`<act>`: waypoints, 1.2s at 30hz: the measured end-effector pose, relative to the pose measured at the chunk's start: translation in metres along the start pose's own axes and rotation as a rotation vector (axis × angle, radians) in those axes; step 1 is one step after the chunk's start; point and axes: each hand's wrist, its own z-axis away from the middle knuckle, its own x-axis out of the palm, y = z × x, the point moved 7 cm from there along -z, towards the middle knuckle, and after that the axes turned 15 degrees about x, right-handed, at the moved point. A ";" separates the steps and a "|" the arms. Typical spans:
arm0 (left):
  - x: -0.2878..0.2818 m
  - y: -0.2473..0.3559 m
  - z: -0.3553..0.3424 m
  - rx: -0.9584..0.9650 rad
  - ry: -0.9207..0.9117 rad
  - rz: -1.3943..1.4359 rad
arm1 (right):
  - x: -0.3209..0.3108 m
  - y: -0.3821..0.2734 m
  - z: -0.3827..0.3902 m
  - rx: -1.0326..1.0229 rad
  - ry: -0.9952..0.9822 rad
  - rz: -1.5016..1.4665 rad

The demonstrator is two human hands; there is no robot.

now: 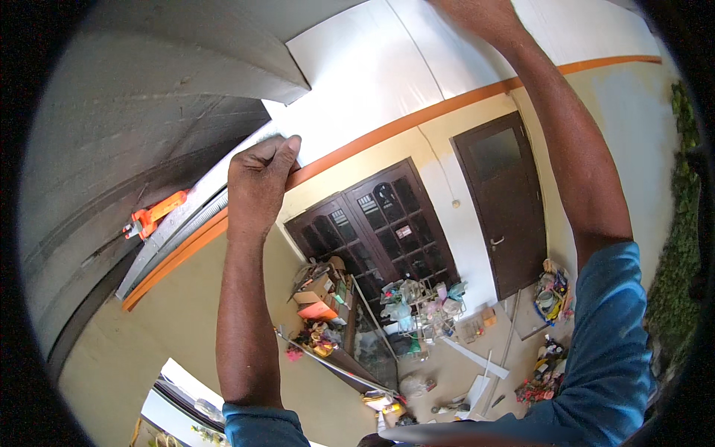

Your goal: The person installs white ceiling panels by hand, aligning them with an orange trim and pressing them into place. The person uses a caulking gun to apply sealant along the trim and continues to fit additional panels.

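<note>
My left hand [261, 179] is raised beside the orange edge strip [387, 132] under a large white ceiling panel [365, 63]. Its fingers are curled in and the thumb lies along the top, at the panel's edge. What it grips, if anything, is hidden. My right hand [480, 18] reaches up against the white panel at the upper edge of the view. It is partly cut off and smeared, so its fingers do not show. To the left of my left hand, an orange tool [159, 214] rests by the metal channel [175, 212].
Dark grey sheeting [104, 149] hangs at upper left. Well below stand brown glazed doors [376, 223], a brown door [503, 201], cardboard boxes [316, 289] and a rack of bags [421, 309]. Pale strips [477, 356] and piled odds and ends [547, 372] lie on the floor.
</note>
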 end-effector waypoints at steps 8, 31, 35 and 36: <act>-0.005 -0.011 -0.007 0.036 -0.112 0.096 | 0.046 -0.048 0.140 -0.961 0.522 0.182; -0.015 -0.014 0.002 -0.052 0.005 0.027 | 0.107 -0.015 0.161 -0.780 0.238 0.285; -0.013 -0.015 0.003 -0.032 -0.039 0.010 | 0.104 -0.014 0.163 -0.779 0.237 0.305; -0.013 -0.013 0.002 -0.013 -0.054 0.016 | 0.102 -0.014 0.163 -0.772 0.241 0.312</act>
